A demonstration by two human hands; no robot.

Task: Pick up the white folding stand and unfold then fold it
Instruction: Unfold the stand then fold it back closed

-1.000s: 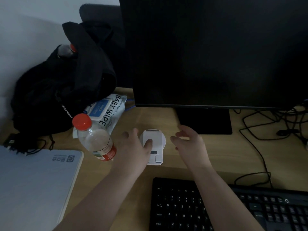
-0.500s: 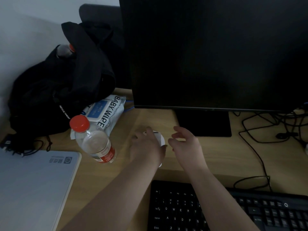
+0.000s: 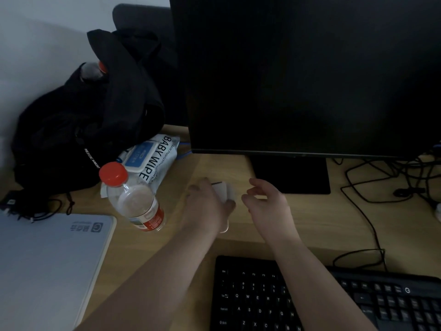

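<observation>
One bottle [image 3: 136,199] beside left hand [image 3: 207,206].

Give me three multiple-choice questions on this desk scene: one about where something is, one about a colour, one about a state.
1. Where is the bottle?
A. left of the left hand
B. on the keyboard
C. behind the monitor

2. What colour is the bottle cap?
A. blue
B. red
C. green

3. What is the left hand doing?
A. resting on the keyboard
B. gripping the white stand
C. holding the bottle

Answers: 1 A, the bottle stands beside that wrist. 2 B, the cap shows red. 3 B, fingers wrap the stand while the right hand hovers open.
</observation>
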